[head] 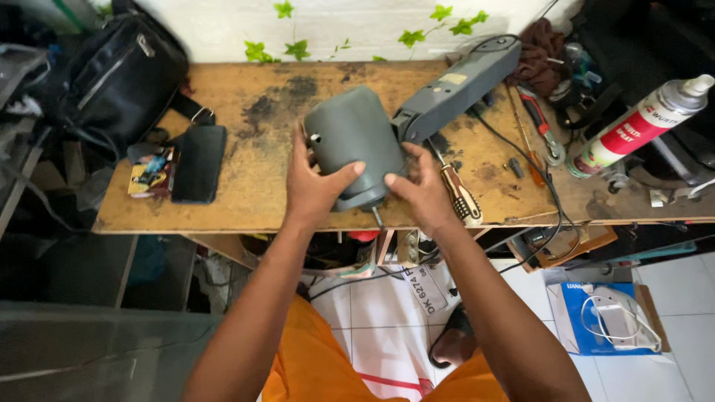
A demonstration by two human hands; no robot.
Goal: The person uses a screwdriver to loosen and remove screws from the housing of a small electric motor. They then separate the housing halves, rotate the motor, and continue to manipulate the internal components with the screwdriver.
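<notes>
A dark grey rounded motor housing [351, 138] lies on a worn wooden workbench [246, 186], joined at its far end to a long grey arm-shaped casing [460, 85] that runs to the upper right. My left hand [313, 182] grips the housing's left side, thumb across its front. On the right side rests my right hand [423, 190], which holds the housing near its lower rim. A thin metal shaft [377, 217] sticks out of the housing toward me.
A screwdriver with a striped handle [460, 195] lies just right of my right hand. Red-handled pliers [538, 119], a spray can [640, 125], a black cable [550, 195], a black pouch [198, 164] and a black bag [115, 78] sit on the bench.
</notes>
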